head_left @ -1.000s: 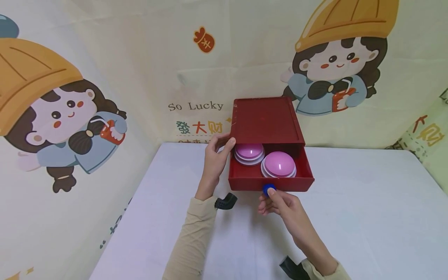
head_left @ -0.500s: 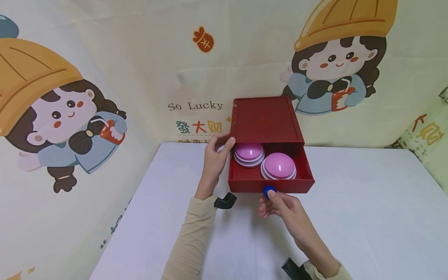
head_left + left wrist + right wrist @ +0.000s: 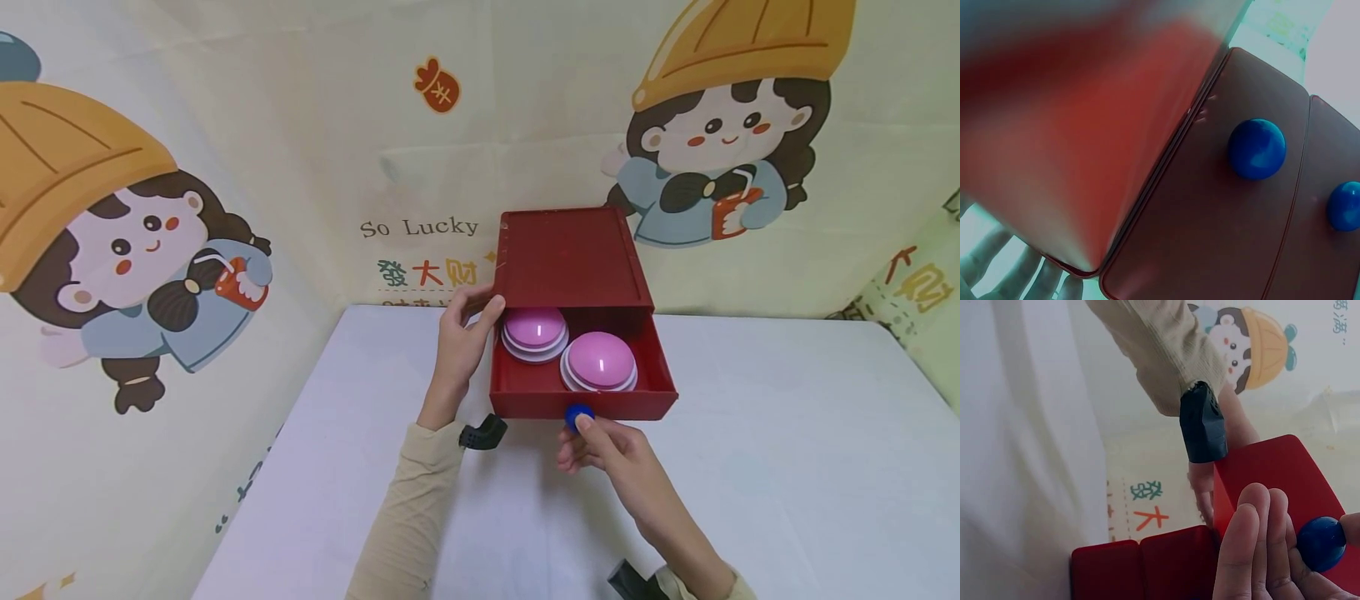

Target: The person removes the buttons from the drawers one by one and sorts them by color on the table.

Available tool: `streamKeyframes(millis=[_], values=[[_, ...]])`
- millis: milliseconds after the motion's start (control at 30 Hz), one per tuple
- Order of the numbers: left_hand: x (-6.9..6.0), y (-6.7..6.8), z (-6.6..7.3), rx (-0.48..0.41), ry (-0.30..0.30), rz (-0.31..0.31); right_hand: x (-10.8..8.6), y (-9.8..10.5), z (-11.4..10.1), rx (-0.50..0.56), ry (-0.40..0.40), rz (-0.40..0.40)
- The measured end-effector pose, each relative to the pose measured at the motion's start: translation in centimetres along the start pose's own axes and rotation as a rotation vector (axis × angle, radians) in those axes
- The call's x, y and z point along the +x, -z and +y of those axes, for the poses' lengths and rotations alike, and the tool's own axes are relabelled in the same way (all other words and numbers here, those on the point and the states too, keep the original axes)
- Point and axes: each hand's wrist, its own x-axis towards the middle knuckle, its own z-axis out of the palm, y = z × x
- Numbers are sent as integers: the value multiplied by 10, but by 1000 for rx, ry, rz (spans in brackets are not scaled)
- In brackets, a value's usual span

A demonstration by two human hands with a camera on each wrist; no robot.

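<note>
A small red chest of drawers [image 3: 573, 258] stands at the table's back edge, its top drawer [image 3: 517, 406] pulled out. Two round things with pink domes and white bases lie in that drawer: one at the back left [image 3: 534, 329], a nearer one [image 3: 600, 360] at the front. My right hand [image 3: 615, 454] pinches the drawer's blue knob [image 3: 1321, 544] between thumb and fingers. Against the chest's left side rests my left hand [image 3: 459, 354], with its thumb at the front edge. In the left wrist view, two lower drawer fronts show a blue knob each [image 3: 1257, 149].
A white cloth covers the table [image 3: 772, 450]. Behind it hangs a pale backdrop [image 3: 555, 150] with cartoon figures and lettering. A black wrist mount [image 3: 484, 431] sits at the left cuff, another [image 3: 633, 581] at the right.
The drawer has slid slightly farther out toward me, with my right hand still on the knob. Its pink-domed contents have come nearer. My left hand stays in place.
</note>
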Motion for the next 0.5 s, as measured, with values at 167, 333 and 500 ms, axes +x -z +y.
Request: streamKeyframes(millis=[167,333,500], values=[[0,0,-1,2,4,-5,-1,0,1,1,2,0],[1,3,-2,12,11,-31,-1,0,2,3,8,-8],[2,6,-1,13,15,-86,-2,1,3,5,36,-22]])
